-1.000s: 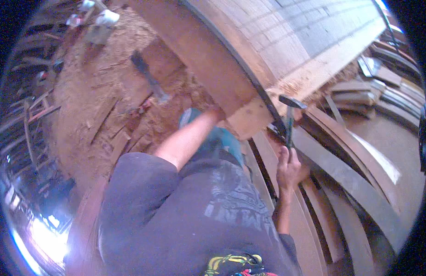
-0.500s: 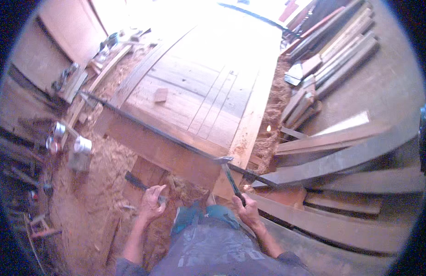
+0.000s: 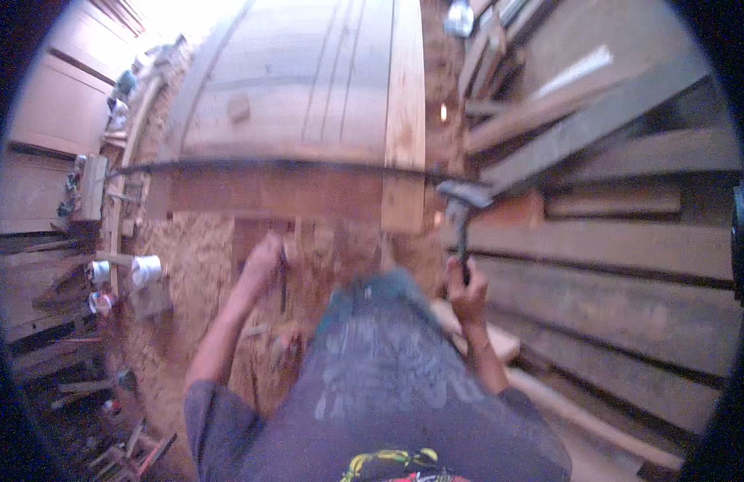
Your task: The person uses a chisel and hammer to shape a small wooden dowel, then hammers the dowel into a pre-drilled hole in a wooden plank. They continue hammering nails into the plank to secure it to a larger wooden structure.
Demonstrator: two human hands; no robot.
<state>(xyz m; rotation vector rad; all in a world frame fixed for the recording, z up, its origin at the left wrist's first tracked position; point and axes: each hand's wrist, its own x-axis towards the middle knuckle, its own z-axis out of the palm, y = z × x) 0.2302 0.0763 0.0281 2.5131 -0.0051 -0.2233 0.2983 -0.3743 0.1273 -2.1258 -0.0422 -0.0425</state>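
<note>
My right hand (image 3: 468, 296) is closed round the handle of a claw hammer (image 3: 462, 197), raised upright to the right of the wooden panel's near corner. My left hand (image 3: 263, 261) grips a slim dark tool (image 3: 283, 281); blur hides its exact kind, though it points down toward my body. In front of me lies a large wooden panel (image 3: 267, 132) of joined planks with a paler stile (image 3: 404, 112) along its right side. A long dark bar (image 3: 291, 165) crosses its near end. A small wood block (image 3: 238, 108) rests on the panel's left part.
Stacked boards and beams (image 3: 613, 257) fill the right side. Wood shavings (image 3: 199, 249) cover the floor at left, where white cans (image 3: 145, 271) stand. Further left are sheets (image 3: 38, 173) and loose timber. Offcuts (image 3: 500, 341) lie near my right forearm.
My view has turned and moved in. The hammer has risen and shifted right, away from the panel's corner. The dark tool in my left hand has swung from pointing forward-left to pointing down.
</note>
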